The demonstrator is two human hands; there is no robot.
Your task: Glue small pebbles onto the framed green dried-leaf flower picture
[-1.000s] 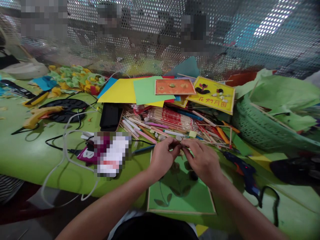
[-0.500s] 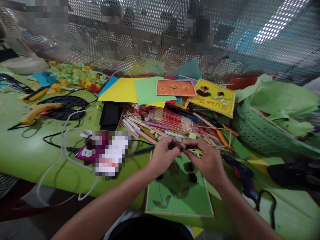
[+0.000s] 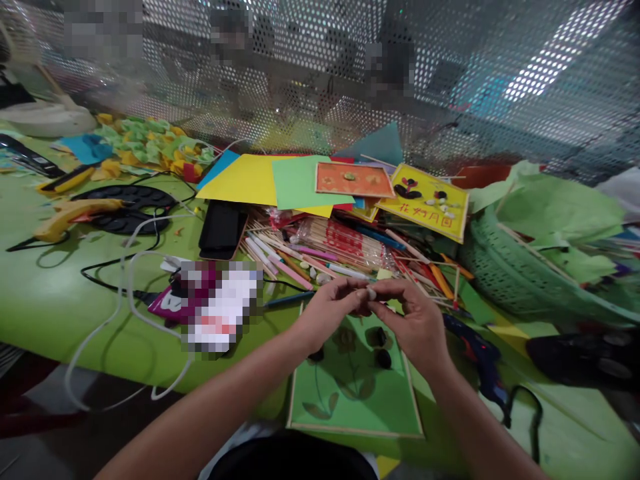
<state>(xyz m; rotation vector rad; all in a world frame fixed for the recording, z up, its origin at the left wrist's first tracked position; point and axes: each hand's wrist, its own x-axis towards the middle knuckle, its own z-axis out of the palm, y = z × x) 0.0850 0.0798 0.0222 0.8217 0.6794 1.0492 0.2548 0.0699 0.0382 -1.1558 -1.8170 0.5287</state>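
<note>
Above a framed green picture (image 3: 357,410), both my hands meet fingertip to fingertip around a small pale pebble (image 3: 371,293). My left hand (image 3: 333,310) is closed in a pinch at the pebble's left side; its fingers partly hide what lies between them. From the other side, my right hand (image 3: 417,323) pinches the pebble between thumb and forefinger. The green picture has a thin stick border, drawn flowers and leaves, and dark stones (image 3: 383,359) on its right part. My hands and forearms cover its upper edge.
A blue glue gun (image 3: 477,353) lies right of the picture, near a green basket (image 3: 525,273). Sticks and pens (image 3: 345,243) are heaped behind my hands. To the left are a blurred-out phone (image 3: 225,307), white cable, a black phone (image 3: 220,230) and a yellow glue gun (image 3: 75,217).
My hands have come slightly lower and closer together around the pebble. Less of the pale stone shows between the fingers. The camera view has shifted slightly.
</note>
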